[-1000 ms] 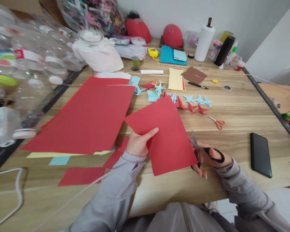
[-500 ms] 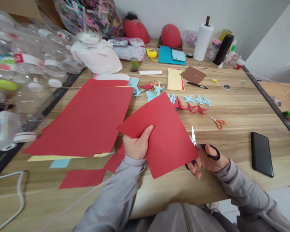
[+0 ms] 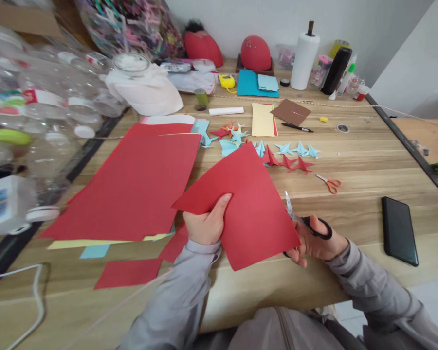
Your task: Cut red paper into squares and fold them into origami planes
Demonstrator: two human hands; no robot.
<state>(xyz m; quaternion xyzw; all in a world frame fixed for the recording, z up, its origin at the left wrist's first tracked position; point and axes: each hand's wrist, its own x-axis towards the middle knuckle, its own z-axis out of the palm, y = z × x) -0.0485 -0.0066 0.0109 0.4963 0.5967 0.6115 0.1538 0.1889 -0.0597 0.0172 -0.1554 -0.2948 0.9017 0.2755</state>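
A square-cornered sheet of red paper (image 3: 257, 214) is tilted above the table, with my left hand (image 3: 205, 224) closed on its left side, thumb on top. My right hand (image 3: 319, 240) grips black-handled scissors (image 3: 319, 229) at the sheet's right edge. One silver blade shows beyond that edge; the paper hides the other, so I cannot tell how far the cut goes. Left of my hands lies a stack of large red sheets (image 3: 138, 180) over yellow and light-blue paper. Smaller red pieces (image 3: 127, 273) rest near the front.
Folded blue and red paper cranes (image 3: 288, 160) lie beyond the sheet. Small orange-handled scissors (image 3: 328, 183) and a black phone (image 3: 400, 231) are to the right. Clear plastic bottles (image 3: 45, 107) crowd the left. A white cable (image 3: 38, 296) lies front left. Yellow paper (image 3: 263, 120) and a pen (image 3: 297, 127) sit farther back.
The scissors' blade tip has shifted slightly left along the paper's right edge, and less of the lower handle shows. The sheet tilts a little differently in my left hand. The view has moved slightly.
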